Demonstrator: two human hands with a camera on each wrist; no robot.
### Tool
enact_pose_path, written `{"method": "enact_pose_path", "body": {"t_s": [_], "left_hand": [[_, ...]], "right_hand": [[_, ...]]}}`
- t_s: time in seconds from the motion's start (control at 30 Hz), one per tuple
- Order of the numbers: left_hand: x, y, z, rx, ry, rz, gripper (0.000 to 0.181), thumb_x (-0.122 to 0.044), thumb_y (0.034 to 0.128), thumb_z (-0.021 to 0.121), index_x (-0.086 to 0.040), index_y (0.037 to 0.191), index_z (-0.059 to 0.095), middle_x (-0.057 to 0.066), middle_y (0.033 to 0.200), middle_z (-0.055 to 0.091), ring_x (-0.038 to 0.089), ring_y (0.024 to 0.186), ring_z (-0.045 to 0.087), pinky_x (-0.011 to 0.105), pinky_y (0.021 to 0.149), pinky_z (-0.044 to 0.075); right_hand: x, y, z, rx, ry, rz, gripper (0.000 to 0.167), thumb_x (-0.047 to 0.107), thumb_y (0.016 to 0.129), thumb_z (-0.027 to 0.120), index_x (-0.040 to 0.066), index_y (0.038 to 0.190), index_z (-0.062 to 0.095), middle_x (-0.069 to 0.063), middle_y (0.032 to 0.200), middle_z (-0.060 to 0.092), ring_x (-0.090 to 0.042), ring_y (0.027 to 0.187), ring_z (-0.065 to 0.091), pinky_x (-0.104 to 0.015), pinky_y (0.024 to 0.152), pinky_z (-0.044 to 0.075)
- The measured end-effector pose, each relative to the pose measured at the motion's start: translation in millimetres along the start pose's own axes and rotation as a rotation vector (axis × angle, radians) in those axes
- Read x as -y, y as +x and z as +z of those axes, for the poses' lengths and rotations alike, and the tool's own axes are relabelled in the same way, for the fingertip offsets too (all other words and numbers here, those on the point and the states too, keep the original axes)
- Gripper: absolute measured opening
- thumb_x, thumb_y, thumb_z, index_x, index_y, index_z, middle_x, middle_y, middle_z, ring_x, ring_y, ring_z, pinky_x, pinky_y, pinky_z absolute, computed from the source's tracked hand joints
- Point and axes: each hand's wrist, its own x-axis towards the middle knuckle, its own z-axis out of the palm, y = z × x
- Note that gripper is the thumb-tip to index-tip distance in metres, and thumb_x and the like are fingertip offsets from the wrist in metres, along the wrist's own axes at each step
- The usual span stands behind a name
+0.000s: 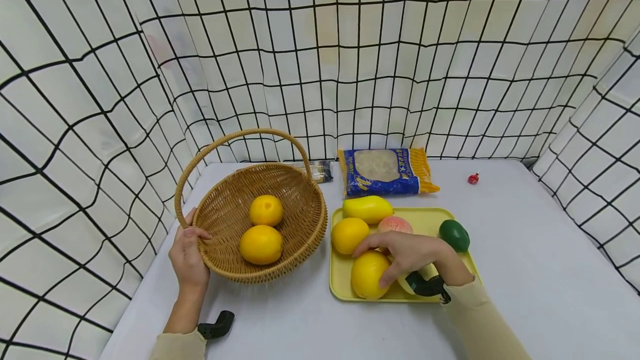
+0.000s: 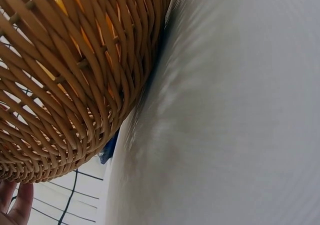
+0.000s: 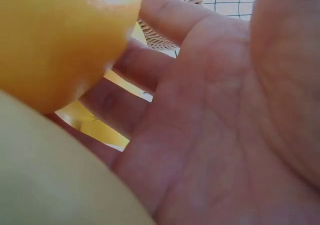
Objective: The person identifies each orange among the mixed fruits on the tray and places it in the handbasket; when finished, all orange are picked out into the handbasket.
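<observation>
My left hand grips the left rim of a wicker basket, which is tilted so its inside faces me. Two oranges, an upper orange and a lower orange, lie in it. Over the yellow tray, my right hand has its fingers and thumb curled round an orange. Another orange sits just behind that one. A pinkish peach is partly covered by the hand. Under the wrist lies a pale, smooth fruit, mostly hidden in the head view.
A yellow mango-like fruit lies at the tray's back left, and a dark green fruit at its right edge. Behind are a blue-and-yellow food bag, a dark packet and a small red wrapped candy. Grid-patterned curtains surround the white table.
</observation>
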Motion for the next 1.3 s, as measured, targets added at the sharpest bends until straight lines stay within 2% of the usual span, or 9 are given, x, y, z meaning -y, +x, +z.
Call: {"method": "enact_pose_path", "body": {"t_s": [0.17,0.43,0.57,0.8,0.9,1.03,1.13,1.3], "left_hand": [[-1.7,0.3,0.7,0.003,0.004,-0.005,0.049,-0.013,0.1041,0.03,0.013,0.07,0.053,0.026,0.138,0.051,0.029,0.132,0.046,0.022,0.107,0.031],[0.2,0.4,0.0,-0.006,-0.001,-0.015,0.049,-0.014,0.1047,0.031,0.013,0.07,0.053,0.028,0.138,0.051,0.029,0.132,0.046,0.023,0.108,0.031],[0.4,-0.6,-0.8,-0.005,-0.016,-0.014,0.048,-0.014,0.1047,0.032,0.014,0.071,0.052,0.028,0.138,0.05,0.027,0.132,0.046,0.023,0.108,0.031],[2.1,-1.9,-2.4,0.003,0.031,-0.029,0.048,-0.016,0.1051,0.03,0.009,0.073,0.056,0.022,0.138,0.052,0.025,0.131,0.047,0.023,0.107,0.034],[1.3,-2.1,-1.9,-0.001,0.03,-0.019,0.048,-0.014,0.1049,0.031,0.01,0.072,0.055,0.024,0.138,0.052,0.026,0.132,0.046,0.024,0.108,0.032],[-0.2,-1.6,-0.5,-0.001,0.003,-0.012,0.047,-0.013,0.1049,0.031,0.013,0.072,0.053,0.026,0.138,0.051,0.027,0.132,0.046,0.023,0.109,0.03],[-0.9,-1.2,0.0,0.001,-0.01,-0.017,0.047,-0.014,0.1049,0.032,0.013,0.072,0.053,0.025,0.138,0.051,0.026,0.132,0.046,0.023,0.108,0.029],[-0.2,-1.2,-0.6,0.004,0.005,-0.021,0.047,-0.013,0.1047,0.031,0.013,0.072,0.053,0.025,0.138,0.051,0.026,0.133,0.045,0.022,0.109,0.029]], "right_hand": [[3,0.6,1,0.018,-0.034,0.04,0.066,0.028,0.075,0.084,0.021,0.134,0.055,0.013,0.135,0.053,-0.01,0.12,0.047,-0.035,0.107,0.035],[7,2.1,2,0.036,-0.066,0.134,0.07,0.028,0.072,0.087,0.027,0.134,0.054,0.017,0.133,0.052,-0.008,0.116,0.048,-0.037,0.106,0.035],[6,2.7,3,0.039,-0.07,0.142,0.071,0.03,0.072,0.087,0.028,0.134,0.054,0.018,0.132,0.052,-0.007,0.115,0.048,-0.037,0.106,0.035],[5,3.1,4,0.025,-0.079,0.138,0.069,0.034,0.071,0.087,0.024,0.132,0.056,0.019,0.126,0.055,-0.008,0.112,0.049,-0.035,0.104,0.037],[7,1.9,4,0.013,-0.076,0.147,0.069,0.035,0.072,0.087,0.023,0.131,0.056,0.018,0.125,0.055,-0.008,0.11,0.05,-0.035,0.102,0.039],[9,-1.6,1,-0.016,-0.075,0.103,0.07,0.036,0.073,0.086,0.023,0.133,0.054,0.017,0.128,0.054,-0.009,0.112,0.05,-0.035,0.102,0.04],[10,-5.4,-3,-0.05,-0.059,0.063,0.07,0.036,0.074,0.085,0.028,0.135,0.051,0.017,0.131,0.052,-0.011,0.115,0.049,-0.035,0.101,0.04],[11,-9.2,-11,-0.168,0.03,-0.012,0.069,0.031,0.078,0.082,0.029,0.138,0.047,0.011,0.136,0.051,-0.017,0.116,0.051,-0.037,0.097,0.044]]}}
